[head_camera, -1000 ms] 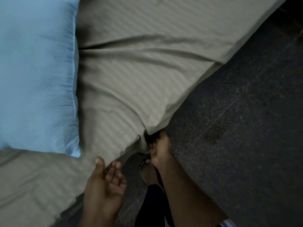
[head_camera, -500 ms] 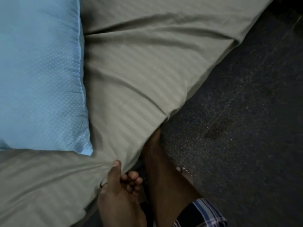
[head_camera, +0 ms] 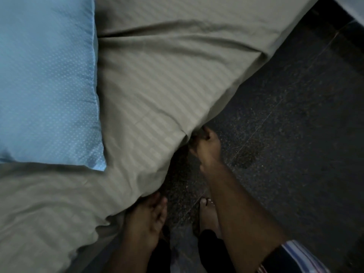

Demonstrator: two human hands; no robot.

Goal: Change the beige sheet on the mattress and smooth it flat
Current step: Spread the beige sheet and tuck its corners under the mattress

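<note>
At mattress corner, nr bottom centre of view, right hand (head_camera: 206,143) now sits farther along the side edge than 0.5 s ago, fingers curled into the overhang of the beige sheet (head_camera: 157,95), a closed grip on the hem, pulling it down/out. Half a sec back that hand was mostly hidden under the fabric; now knuckles & wrist show vs dark floor (head_camera: 285,134). Left hand (head_camera: 147,215) has dropped from pinching the corner fold to lying at the sheet's lower edge; fingers look loosely bent, touching cloth, but blur means can't tell if it actually holds anything.

Meaning for task, as a judgement: new sheet is on, corner/side tuck underway, smoothing not done. Creases fan out from the right-hand grip, one long ridge runs across the upper part, bunched folds sit at lower left.

Materials: sheet = thin woven cloth w/ faint satin stripes, drapes soft, wrinkles easily. Blue pillow (head_camera: 45,79) lies on sheet at left, sheeny cover w/ tiny pale dots, plump, sharp piped corner. Floor is dark speckled stone w/ thin joint lines. Bare feet beneath, a striped sleeve (head_camera: 299,257) at right forearm.
</note>
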